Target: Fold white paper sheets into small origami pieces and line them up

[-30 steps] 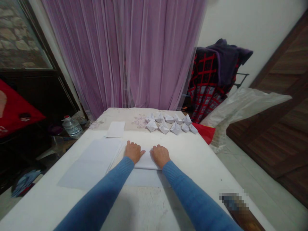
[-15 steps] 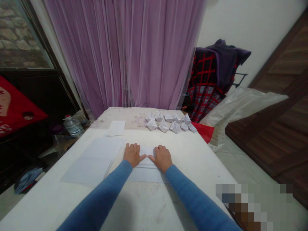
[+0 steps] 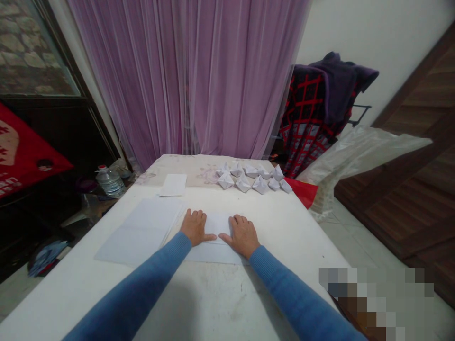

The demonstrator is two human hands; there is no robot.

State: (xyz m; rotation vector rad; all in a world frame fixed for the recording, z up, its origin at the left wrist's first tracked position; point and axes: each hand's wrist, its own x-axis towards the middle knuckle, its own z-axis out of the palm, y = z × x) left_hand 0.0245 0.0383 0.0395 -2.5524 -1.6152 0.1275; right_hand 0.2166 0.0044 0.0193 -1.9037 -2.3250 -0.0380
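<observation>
Backdrop: lilac sheer curtain behind a white-topped table.
Far left: plastic water bottle on the floor beyond the table edge.
Paper stack: white sheets lying flat, just beside the left hand; a small white sheet lies beyond them.
Left hand: palm down, arm reaching forward in a blue sleeve, fingers flat and together, holding nothing, thumb resting on the folded paper.
Folded paper: white, flat on the table, between both hands.
Right hand: palm down, fingers slightly spread, pressing the paper's right side, not gripping.
Paper boats: two loose rows on the far table.
Risk: uneven pressure could skew the fold; a careless sleeve could shift the sheets.
</observation>
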